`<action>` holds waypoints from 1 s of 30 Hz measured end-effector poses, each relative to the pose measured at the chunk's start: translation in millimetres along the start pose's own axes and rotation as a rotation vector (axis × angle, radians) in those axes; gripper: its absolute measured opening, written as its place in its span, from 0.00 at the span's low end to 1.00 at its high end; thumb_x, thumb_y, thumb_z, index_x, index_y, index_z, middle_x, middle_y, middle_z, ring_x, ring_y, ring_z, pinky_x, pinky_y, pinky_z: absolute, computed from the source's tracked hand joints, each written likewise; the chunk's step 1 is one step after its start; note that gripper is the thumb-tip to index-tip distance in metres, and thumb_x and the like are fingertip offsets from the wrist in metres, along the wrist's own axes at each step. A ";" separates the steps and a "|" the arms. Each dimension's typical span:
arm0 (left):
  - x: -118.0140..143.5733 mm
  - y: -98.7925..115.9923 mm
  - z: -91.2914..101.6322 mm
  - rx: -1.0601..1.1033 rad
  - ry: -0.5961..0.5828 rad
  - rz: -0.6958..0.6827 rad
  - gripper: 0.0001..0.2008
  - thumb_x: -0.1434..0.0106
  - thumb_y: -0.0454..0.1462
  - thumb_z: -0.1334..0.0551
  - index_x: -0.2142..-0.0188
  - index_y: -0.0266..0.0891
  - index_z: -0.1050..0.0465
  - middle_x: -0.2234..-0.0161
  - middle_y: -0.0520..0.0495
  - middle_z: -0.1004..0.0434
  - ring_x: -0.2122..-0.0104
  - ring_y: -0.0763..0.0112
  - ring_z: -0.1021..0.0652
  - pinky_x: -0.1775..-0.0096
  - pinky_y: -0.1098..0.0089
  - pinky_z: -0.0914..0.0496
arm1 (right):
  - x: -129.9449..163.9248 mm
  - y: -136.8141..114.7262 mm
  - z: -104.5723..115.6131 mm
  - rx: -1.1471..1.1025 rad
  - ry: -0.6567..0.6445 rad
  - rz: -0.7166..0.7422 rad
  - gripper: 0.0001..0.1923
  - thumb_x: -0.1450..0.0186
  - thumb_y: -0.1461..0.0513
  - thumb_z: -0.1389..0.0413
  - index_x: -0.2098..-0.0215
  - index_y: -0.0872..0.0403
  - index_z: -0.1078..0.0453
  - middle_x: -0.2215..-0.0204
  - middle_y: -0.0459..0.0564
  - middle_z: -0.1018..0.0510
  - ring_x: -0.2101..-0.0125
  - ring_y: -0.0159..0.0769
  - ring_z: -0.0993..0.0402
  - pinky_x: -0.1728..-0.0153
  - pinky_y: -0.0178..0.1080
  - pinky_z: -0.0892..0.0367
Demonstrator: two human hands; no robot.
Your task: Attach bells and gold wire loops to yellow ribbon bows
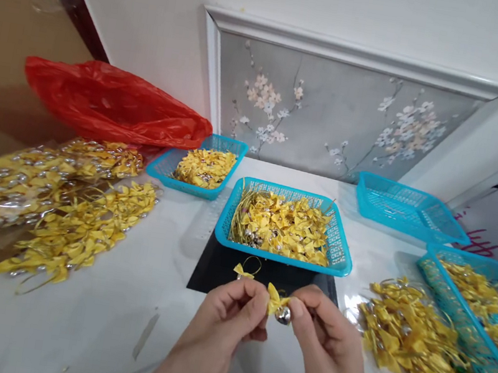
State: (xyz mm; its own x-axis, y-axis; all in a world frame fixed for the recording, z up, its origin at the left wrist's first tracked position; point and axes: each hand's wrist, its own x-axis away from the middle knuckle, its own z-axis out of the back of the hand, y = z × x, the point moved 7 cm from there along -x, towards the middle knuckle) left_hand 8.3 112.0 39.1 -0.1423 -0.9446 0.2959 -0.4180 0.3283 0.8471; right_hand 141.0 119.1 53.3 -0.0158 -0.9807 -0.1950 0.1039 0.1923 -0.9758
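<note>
Between my two hands is a yellow ribbon bow (276, 302) with a shiny silver bell (283, 315) on it. My left hand (228, 319) pinches the bow's left side between thumb and fingers. On the other side, my right hand (328, 344) is closed on the bow's right end, close to the bell. A second small yellow bow (241, 270) with a thin gold cord loop (257, 266) shows just above my left fingers; whether that hand holds it, I cannot tell. Behind my hands stands a blue basket (282, 259) heaped with yellow bows, bells and gold cords.
A black mat (207, 268) lies partly under the middle basket. Bagged yellow bows (18, 181) and a red plastic bag (110, 105) are at left, beside another blue basket (162, 166). At right are a loose bow pile (422, 346) and blue baskets (410, 209).
</note>
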 end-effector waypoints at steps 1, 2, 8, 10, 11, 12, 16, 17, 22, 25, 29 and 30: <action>-0.9 -6.5 -2.2 0.107 -0.031 0.047 0.12 0.39 0.42 0.34 0.75 0.37 0.28 0.75 0.54 0.34 0.73 0.75 0.35 0.69 0.75 0.36 | 1.6 6.6 -3.2 -0.103 -0.015 -0.074 0.12 0.33 0.56 0.45 0.72 0.53 0.30 0.77 0.43 0.32 0.76 0.31 0.38 0.75 0.32 0.39; -1.8 -12.4 -4.7 0.193 -0.064 0.084 0.13 0.39 0.42 0.34 0.75 0.37 0.29 0.76 0.54 0.35 0.74 0.76 0.36 0.70 0.75 0.37 | 3.2 12.5 -7.2 -0.209 -0.037 -0.141 0.12 0.33 0.55 0.44 0.71 0.53 0.29 0.77 0.44 0.32 0.76 0.31 0.38 0.75 0.32 0.39; -5.5 -21.6 -1.8 0.134 -0.059 0.047 0.10 0.37 0.40 0.35 0.72 0.37 0.29 0.74 0.53 0.33 0.72 0.75 0.34 0.66 0.74 0.36 | 5.5 27.8 -16.2 -0.594 -0.044 -0.361 0.14 0.37 0.52 0.40 0.73 0.53 0.29 0.79 0.43 0.34 0.76 0.30 0.42 0.74 0.33 0.40; -3.0 -15.1 0.2 0.096 -0.056 0.017 0.07 0.36 0.41 0.36 0.66 0.40 0.28 0.71 0.53 0.31 0.70 0.74 0.32 0.65 0.73 0.35 | 5.2 28.5 -15.2 -0.623 -0.048 -0.390 0.13 0.38 0.52 0.39 0.72 0.53 0.28 0.78 0.42 0.35 0.76 0.30 0.43 0.75 0.32 0.42; -1.4 -10.6 0.4 0.091 -0.068 0.000 0.08 0.36 0.43 0.37 0.64 0.41 0.28 0.69 0.53 0.31 0.69 0.74 0.31 0.64 0.72 0.34 | 5.2 28.6 -14.3 -0.625 -0.048 -0.394 0.13 0.38 0.52 0.38 0.71 0.53 0.28 0.78 0.43 0.34 0.76 0.29 0.43 0.75 0.32 0.43; 0.2 -5.8 0.2 0.094 -0.087 -0.020 0.10 0.36 0.45 0.38 0.62 0.42 0.28 0.67 0.52 0.31 0.68 0.73 0.31 0.64 0.71 0.34 | 5.3 28.6 -13.3 -0.619 -0.048 -0.395 0.13 0.38 0.52 0.38 0.71 0.53 0.28 0.78 0.43 0.34 0.76 0.30 0.44 0.75 0.32 0.44; 4.3 7.3 -4.4 0.091 -0.187 -0.049 0.16 0.38 0.50 0.37 0.60 0.40 0.29 0.67 0.50 0.31 0.67 0.69 0.30 0.65 0.69 0.32 | 6.6 26.2 -11.3 -0.559 -0.039 -0.372 0.14 0.38 0.51 0.38 0.71 0.53 0.28 0.78 0.43 0.34 0.75 0.30 0.43 0.74 0.33 0.44; 4.5 8.2 -5.7 0.079 -0.197 -0.038 0.18 0.39 0.51 0.37 0.61 0.39 0.28 0.68 0.49 0.31 0.68 0.69 0.30 0.65 0.68 0.32 | 7.0 25.0 -11.6 -0.541 -0.036 -0.368 0.14 0.38 0.51 0.38 0.72 0.53 0.28 0.78 0.43 0.34 0.75 0.31 0.43 0.74 0.33 0.44; 4.4 11.7 -9.0 -0.030 -0.128 0.020 0.17 0.43 0.50 0.33 0.70 0.37 0.28 0.75 0.52 0.31 0.73 0.73 0.31 0.67 0.71 0.33 | 8.8 15.9 -13.4 -0.415 -0.033 -0.327 0.16 0.38 0.50 0.39 0.74 0.54 0.29 0.79 0.43 0.33 0.76 0.31 0.42 0.75 0.33 0.42; 4.9 17.3 -8.9 -0.091 -0.060 0.009 0.13 0.42 0.42 0.32 0.75 0.37 0.29 0.78 0.54 0.32 0.75 0.74 0.31 0.69 0.73 0.35 | 8.4 6.3 -6.5 -0.237 0.015 -0.181 0.12 0.35 0.54 0.42 0.71 0.53 0.29 0.77 0.44 0.31 0.75 0.31 0.37 0.75 0.33 0.39; 5.4 21.6 -6.5 -0.105 -0.031 -0.032 0.13 0.40 0.40 0.34 0.78 0.38 0.30 0.79 0.54 0.32 0.75 0.74 0.32 0.69 0.73 0.36 | 12.1 -23.4 10.3 0.121 0.141 0.263 0.08 0.35 0.63 0.43 0.57 0.50 0.29 0.69 0.47 0.27 0.72 0.34 0.31 0.72 0.35 0.33; 5.5 22.3 -5.0 -0.124 -0.022 -0.049 0.12 0.40 0.40 0.35 0.77 0.38 0.30 0.78 0.53 0.31 0.75 0.73 0.32 0.69 0.73 0.36 | 14.1 -30.9 10.5 0.213 0.137 0.370 0.10 0.37 0.64 0.41 0.57 0.49 0.28 0.68 0.48 0.26 0.72 0.35 0.30 0.72 0.36 0.33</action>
State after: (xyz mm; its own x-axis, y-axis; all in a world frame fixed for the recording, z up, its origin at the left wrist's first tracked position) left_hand 2.7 114.1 61.7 -0.1450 -0.9589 0.2439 -0.3106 0.2781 0.9090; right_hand 147.9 98.9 81.7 -0.0691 -0.8310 -0.5520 0.3298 0.5032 -0.7988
